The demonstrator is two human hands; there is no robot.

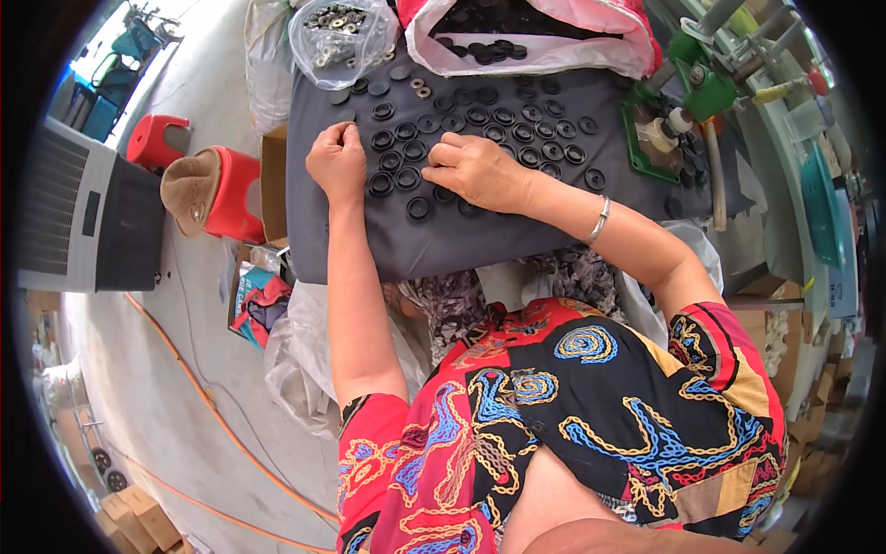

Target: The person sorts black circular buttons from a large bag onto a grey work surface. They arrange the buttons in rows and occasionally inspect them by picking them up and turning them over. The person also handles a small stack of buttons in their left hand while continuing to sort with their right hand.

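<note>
On the dark grey cloth of the table (323,249), black round rings (420,209) lie spread in loose rows, several with raised rims. My left hand (338,164) is closed in a pinch at the left of the rows. Its fingertips meet the edge of a flat black disc (346,115); whether they grip it I cannot tell. My right hand (480,174) hangs over the middle of the rings, thumb and fingers pinched together beside one ring (407,178). Anything inside that pinch is hidden. Two small metal washers (421,88) lie beyond the hands.
A clear bag of metal parts (340,42) and an open red-and-white sack (554,57) of black pieces sit at the back. At right stand a green hand press (697,83) and a wooden-handled hammer (715,175). Red stools (235,198) are on the left.
</note>
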